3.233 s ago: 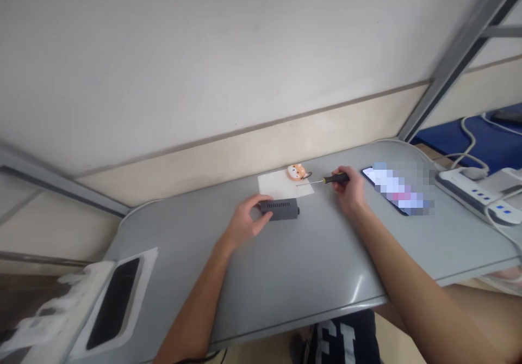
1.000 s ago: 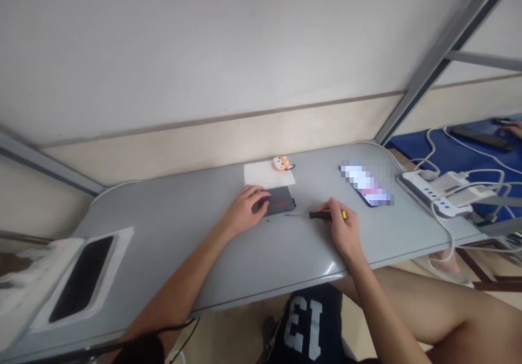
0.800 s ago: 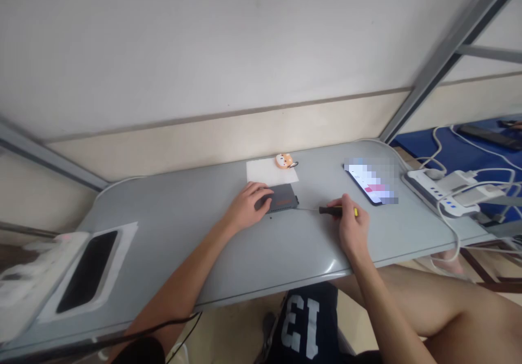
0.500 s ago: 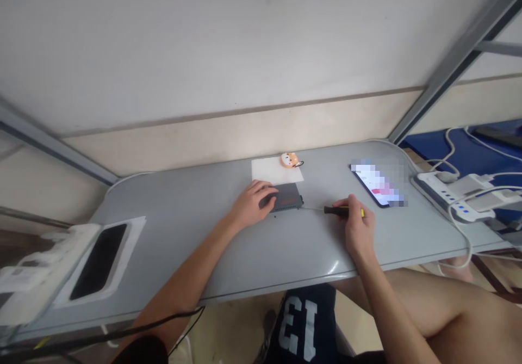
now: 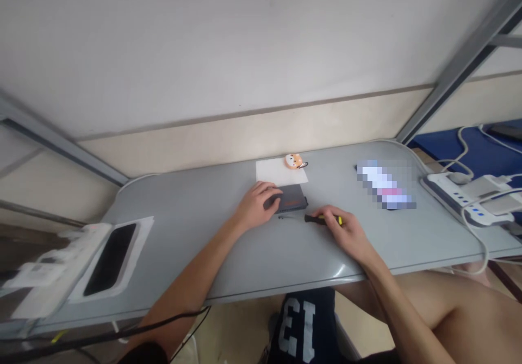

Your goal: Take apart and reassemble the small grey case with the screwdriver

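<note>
A flat dark grey box (image 5: 292, 196) with small slots along its front side lies on the desk. My left hand (image 5: 258, 205) is closed over its left end, thumb at the front and fingers on top. In my right hand (image 5: 338, 227) is a screwdriver (image 5: 313, 219) with a black and yellow handle, its thin shaft pointing left along the desk. Its tip is just in front of the box, beside a tiny dark piece (image 5: 280, 217), too small to make out; whether they touch I cannot tell.
Behind the box lie a white paper (image 5: 269, 172) and an orange animal-faced case (image 5: 293, 161). A lit phone (image 5: 383, 184) and a power strip (image 5: 468, 201) with white cables are on the right. To the left is a black-screened phone (image 5: 110, 259) near white plugs.
My right hand has brought the screwdriver left and slightly nearer me, its tip passing from the box's front right corner to the tiny dark piece. My left hand stays on the box.
</note>
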